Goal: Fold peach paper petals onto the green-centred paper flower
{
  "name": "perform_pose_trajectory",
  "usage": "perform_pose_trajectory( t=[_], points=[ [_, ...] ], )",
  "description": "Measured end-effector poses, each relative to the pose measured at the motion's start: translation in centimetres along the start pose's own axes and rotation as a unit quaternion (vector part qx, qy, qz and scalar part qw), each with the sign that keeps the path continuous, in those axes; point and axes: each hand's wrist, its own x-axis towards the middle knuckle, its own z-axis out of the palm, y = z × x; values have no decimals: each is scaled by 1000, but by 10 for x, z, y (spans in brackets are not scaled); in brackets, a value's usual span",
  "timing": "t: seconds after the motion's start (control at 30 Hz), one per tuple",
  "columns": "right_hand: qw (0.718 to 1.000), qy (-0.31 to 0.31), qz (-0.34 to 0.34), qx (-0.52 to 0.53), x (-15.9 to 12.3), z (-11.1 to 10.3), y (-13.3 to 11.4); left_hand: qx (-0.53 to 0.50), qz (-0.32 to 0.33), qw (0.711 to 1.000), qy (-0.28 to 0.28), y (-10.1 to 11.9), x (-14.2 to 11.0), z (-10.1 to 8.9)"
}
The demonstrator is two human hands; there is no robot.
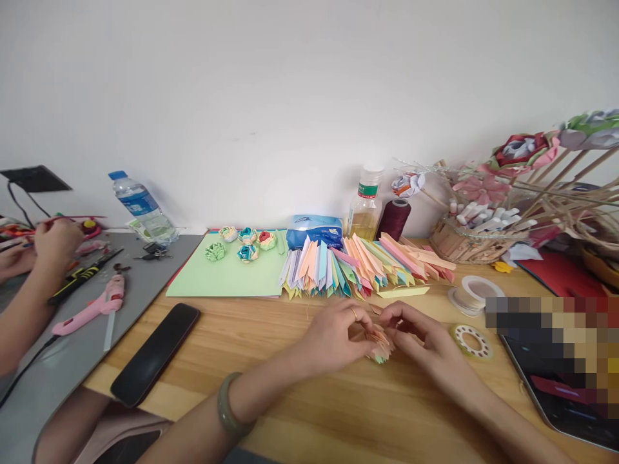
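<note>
- Left hand [338, 335], lower centre of frame: ring on one finger, bangle [227, 409] on wrist; thumb and fingers pinched on a folded-paper piece [381, 347], peach with a green tip.
- Right hand [425, 341], just right of it: thumb and fingertips drawn together on the same piece, which sits between both hands over the wooden table [290, 399].
- Black smartphone [155, 354], lower left, flat on the table.
- Tablet [536, 386], lower right edge; partly pixelated.
- Pink glue gun [91, 314], left, on a grey mat [138, 280].
- Tape roll [483, 348] right of the right hand; ribbon spool [470, 295] just beyond.
- Folded paper strips [319, 270], multicoloured, in a dense row beyond the hands.
- Pale green sheet [193, 280], left of strips, bearing small paper flowers [247, 252].
- Another person's hands [58, 241], far left.
- Behind strips: blue tissue pack [314, 227], clear bottle of yellowish liquid [363, 219], maroon thread cone [394, 219].
- Basket [476, 248], right, holding white rolled pieces.
- Water bottle [145, 209], upper left, tilted near the wall [290, 96].
</note>
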Motion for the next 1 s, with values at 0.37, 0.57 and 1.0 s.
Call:
perform_pose_trajectory(
  t=[0.37, 0.57, 1.0],
  points=[
    [998, 2, -52, -22, 2, 6, 9, -19, -31, 997, 69, -4, -1, 2],
    [991, 66, -95, -72, 1, 8, 15, -6, 27, 994, 103, -5, -5, 7],
    [973, 113, -152, -128, -1, 9, 17, -11, 47, 992, 114, -5, -5, 10]
  ],
)
